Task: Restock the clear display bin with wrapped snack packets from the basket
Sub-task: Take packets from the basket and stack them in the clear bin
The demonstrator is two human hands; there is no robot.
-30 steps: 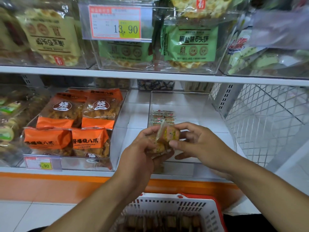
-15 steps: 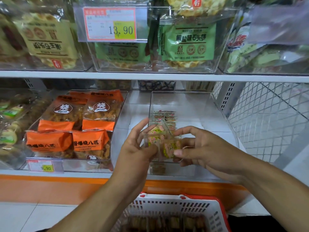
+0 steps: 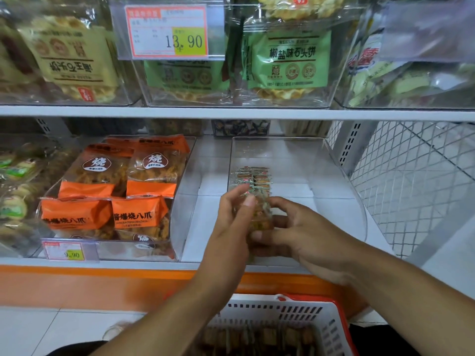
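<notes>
Head view showed my left hand and right hand both pinching small clear-wrapped snack packets at the front of the clear plastic display bin; I judged they should go flush against the row behind.

The display bin sits on the lower shelf, right of a bin of bagged snacks. A stack of packets lies in it at the left wall. Nearer, both hands meet around more packets, left hand left, right hand right. The basket sits nearest, below the shelf.
</notes>
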